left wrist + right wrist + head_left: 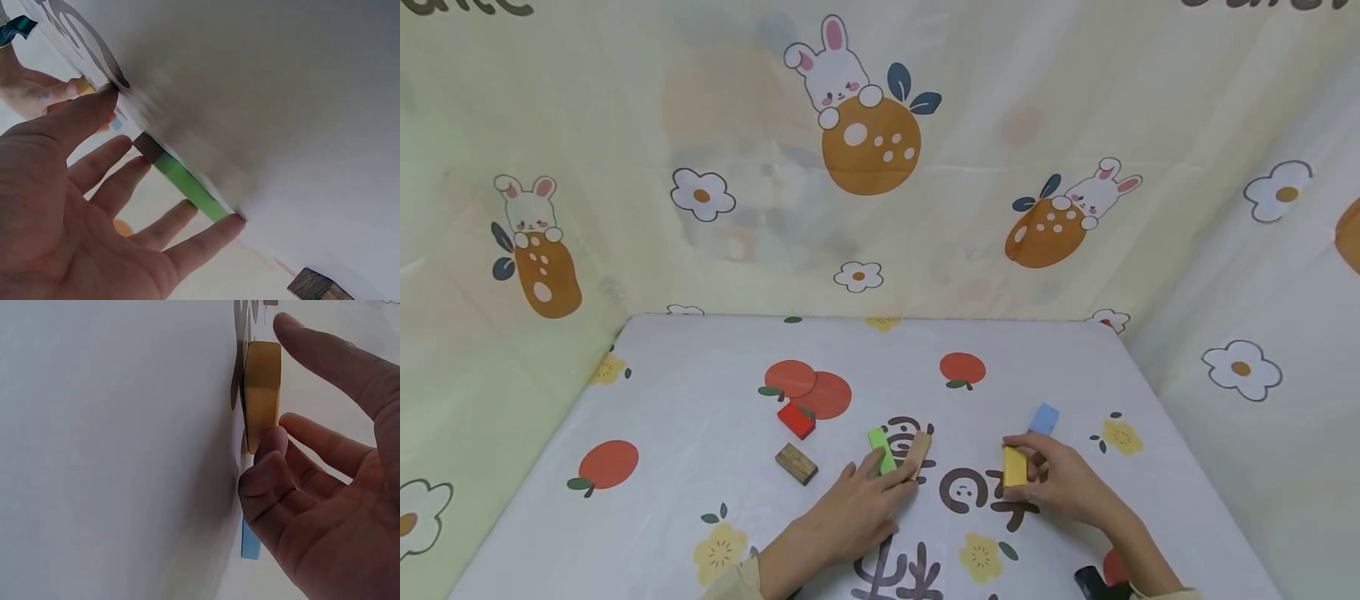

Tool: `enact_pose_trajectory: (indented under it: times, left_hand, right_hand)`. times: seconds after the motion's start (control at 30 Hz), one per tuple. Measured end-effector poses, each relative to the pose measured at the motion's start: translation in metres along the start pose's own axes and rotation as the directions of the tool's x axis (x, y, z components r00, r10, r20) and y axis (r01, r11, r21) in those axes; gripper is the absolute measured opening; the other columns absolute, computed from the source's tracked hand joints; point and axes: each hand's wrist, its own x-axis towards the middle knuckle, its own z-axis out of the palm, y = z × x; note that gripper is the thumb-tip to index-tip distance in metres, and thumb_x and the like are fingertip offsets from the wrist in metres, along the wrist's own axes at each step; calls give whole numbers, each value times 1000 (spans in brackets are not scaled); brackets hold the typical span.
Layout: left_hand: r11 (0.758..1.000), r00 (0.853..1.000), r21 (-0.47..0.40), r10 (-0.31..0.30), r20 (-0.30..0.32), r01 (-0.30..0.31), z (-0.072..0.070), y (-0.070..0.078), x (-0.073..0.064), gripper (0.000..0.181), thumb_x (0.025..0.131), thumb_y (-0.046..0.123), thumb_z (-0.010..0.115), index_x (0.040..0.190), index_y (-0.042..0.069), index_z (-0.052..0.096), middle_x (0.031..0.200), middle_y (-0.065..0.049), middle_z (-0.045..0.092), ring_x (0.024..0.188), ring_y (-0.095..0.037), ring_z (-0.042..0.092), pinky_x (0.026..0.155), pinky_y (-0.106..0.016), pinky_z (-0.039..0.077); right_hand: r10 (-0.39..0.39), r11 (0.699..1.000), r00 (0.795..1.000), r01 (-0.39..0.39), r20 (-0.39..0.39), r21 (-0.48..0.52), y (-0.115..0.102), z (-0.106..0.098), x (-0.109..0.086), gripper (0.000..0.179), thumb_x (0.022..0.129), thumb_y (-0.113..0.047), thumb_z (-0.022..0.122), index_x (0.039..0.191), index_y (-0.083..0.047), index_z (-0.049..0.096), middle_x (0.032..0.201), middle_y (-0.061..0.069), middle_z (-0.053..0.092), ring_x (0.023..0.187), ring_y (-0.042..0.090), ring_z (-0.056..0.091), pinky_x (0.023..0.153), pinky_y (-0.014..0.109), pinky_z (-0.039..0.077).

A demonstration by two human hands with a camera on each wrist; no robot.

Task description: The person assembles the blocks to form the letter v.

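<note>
My left hand [857, 512] lies over two blocks, its fingers spread and fairly straight. Its fingertips touch a green block [880, 442] and a light wooden block [919, 450], which stand at a slant to each other. In the left wrist view, the green block [190, 187] shows past the fingers. On the right, my right hand [1063, 482] holds a yellow block [1015, 467] between thumb and fingers at its two ends. In the right wrist view, curled fingers meet the lower end of the yellow block [262, 394]. A blue block [1043, 418] lies just behind that hand.
A red block [796, 421] and a dark-grained wooden block [796, 464] lie left of the left hand. A black object [1097, 583] sits by the right forearm. The white printed tablecloth [685, 400] meets a hanging printed curtain [760, 250] at the back.
</note>
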Motion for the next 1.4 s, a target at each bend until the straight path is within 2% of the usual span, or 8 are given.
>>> enact_pose_trajectory:
  times: [0.33, 0.4, 0.6, 1.27, 1.4]
  left_hand:
    - [1000, 1000, 26, 3, 8, -3, -3, 2, 0, 54, 98, 34, 76, 149, 30, 59, 171, 10, 41, 154, -37, 43, 108, -62, 55]
    - [999, 1000, 35, 4, 7, -4, -3, 2, 0, 55, 98, 35, 76, 149, 30, 59, 170, 10, 41, 153, -37, 43, 107, -62, 55]
    - [999, 1000, 32, 5, 18, -6, 2, 2, 2, 56, 99, 35, 75, 151, 32, 56, 170, 10, 41, 154, -36, 43, 108, -61, 55]
    - [999, 1000, 47, -6, 21, 5, 4, 0, 0, 58, 99, 37, 74, 153, 32, 53, 172, 10, 39, 155, -35, 42, 110, -60, 54]
    - [998, 1000, 62, -4, 22, 3, 1, -1, -1, 55, 99, 37, 75, 151, 33, 56, 171, 11, 39, 154, -35, 42, 109, -60, 55]
  right_hand:
    - [-29, 1000, 999, 29, -16, -5, 11, -4, 0, 71, 78, -28, 95, 138, -4, 66, 107, 5, 62, 85, 12, 54, 66, 19, 47]
    - [-10, 1000, 1000, 10, -21, 0, 13, -4, -1, 70, 77, -28, 95, 137, -5, 66, 108, 6, 61, 86, 12, 54, 66, 19, 47]
    - [50, 999, 999, -50, -5, 15, 14, -2, -3, 71, 76, -24, 95, 138, -6, 65, 102, 5, 58, 86, 14, 52, 65, 20, 46]
    - [32, 999, 999, -32, 9, 39, 19, -2, -2, 70, 77, -20, 95, 138, -5, 64, 102, 6, 57, 83, 12, 53, 67, 19, 48]
    - [31, 999, 999, -31, 6, 36, 18, -1, 0, 70, 76, -19, 95, 137, -4, 65, 102, 6, 58, 84, 12, 53, 68, 19, 48]
